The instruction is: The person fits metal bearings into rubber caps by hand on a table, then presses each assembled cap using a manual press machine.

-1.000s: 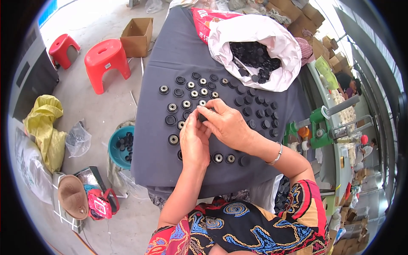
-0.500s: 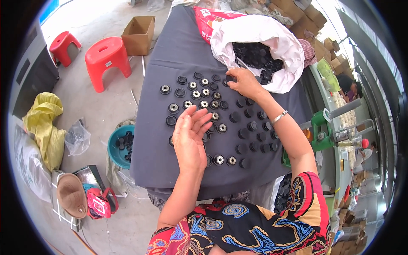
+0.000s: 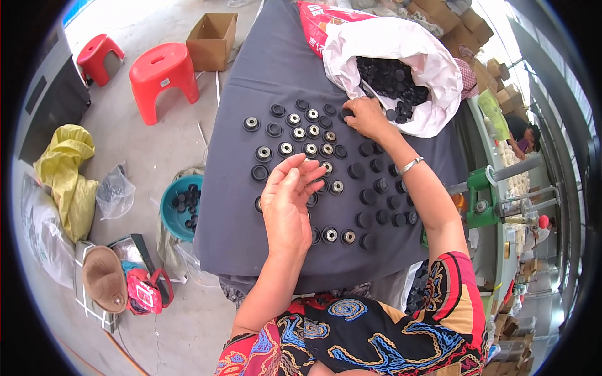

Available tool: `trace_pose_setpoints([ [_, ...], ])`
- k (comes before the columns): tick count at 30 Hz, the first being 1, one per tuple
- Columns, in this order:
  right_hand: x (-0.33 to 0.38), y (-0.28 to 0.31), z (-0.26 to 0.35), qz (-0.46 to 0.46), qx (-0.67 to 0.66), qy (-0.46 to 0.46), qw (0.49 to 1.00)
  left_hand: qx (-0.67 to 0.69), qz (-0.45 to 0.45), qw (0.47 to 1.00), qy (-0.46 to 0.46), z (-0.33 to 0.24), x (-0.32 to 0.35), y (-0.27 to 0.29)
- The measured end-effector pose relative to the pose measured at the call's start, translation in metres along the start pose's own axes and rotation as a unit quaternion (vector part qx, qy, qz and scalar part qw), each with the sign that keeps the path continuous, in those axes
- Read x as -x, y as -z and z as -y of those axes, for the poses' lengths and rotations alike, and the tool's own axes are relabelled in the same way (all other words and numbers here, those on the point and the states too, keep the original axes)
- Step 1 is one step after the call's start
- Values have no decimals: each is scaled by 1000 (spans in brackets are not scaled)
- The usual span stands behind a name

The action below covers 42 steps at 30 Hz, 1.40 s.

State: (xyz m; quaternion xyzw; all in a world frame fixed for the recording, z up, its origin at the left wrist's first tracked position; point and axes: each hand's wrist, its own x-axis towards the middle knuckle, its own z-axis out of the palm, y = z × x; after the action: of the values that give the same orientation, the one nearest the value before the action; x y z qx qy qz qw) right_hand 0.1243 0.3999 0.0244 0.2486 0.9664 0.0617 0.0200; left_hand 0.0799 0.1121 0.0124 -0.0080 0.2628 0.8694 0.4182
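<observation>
On the grey cloth, my right hand [image 3: 370, 119] pinches a round black cap [image 3: 347, 114] beside the mouth of a white sack [image 3: 433, 56]. Part of that cap is hidden by my fingers. My left hand [image 3: 288, 203] hovers palm up over the parts, fingers apart and nothing visible in it. Around its fingertips lie several black rings, many with a shiny metal bearing [image 3: 263, 153] in the middle. Other rings, such as one black ring [image 3: 259, 172], show no metal. To the right, several plain black caps [image 3: 356, 171] sit in loose rows.
More black caps [image 3: 395, 81] fill the sack. A green hand press [image 3: 481, 197] stands beyond the table's right side. On the floor at left are a teal basin [image 3: 168, 216] with black parts, red stools [image 3: 164, 66] and a cardboard box [image 3: 212, 41].
The whole view has shifted slightly, so the table and sack appear farther right. My right hand stays near the sack with the black cap; my left hand remains open over the parts.
</observation>
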Motion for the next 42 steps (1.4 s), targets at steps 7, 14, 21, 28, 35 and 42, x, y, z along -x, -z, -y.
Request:
trace_pose_setpoints([
  [7,-3,-9,-7,-71,-12,-8,997,-2,5,1000,5,0,2,-3],
  [14,-3,-9,-2,-68,49,4,996,7,7,1000,7,-1,2,-2],
  [21,-1,-1,22,-124,20,42,991,16,8,1000,-4,-8,4,0],
  [28,-21,-11,21,-64,131,151,978,14,9,1000,-1,-10,3,1],
  [35,-24,-13,11,-100,9,139,985,15,15,1000,1,-7,1,0],
  [42,-27,-9,15,-45,59,168,983,16,17,1000,0,-5,2,-2],
])
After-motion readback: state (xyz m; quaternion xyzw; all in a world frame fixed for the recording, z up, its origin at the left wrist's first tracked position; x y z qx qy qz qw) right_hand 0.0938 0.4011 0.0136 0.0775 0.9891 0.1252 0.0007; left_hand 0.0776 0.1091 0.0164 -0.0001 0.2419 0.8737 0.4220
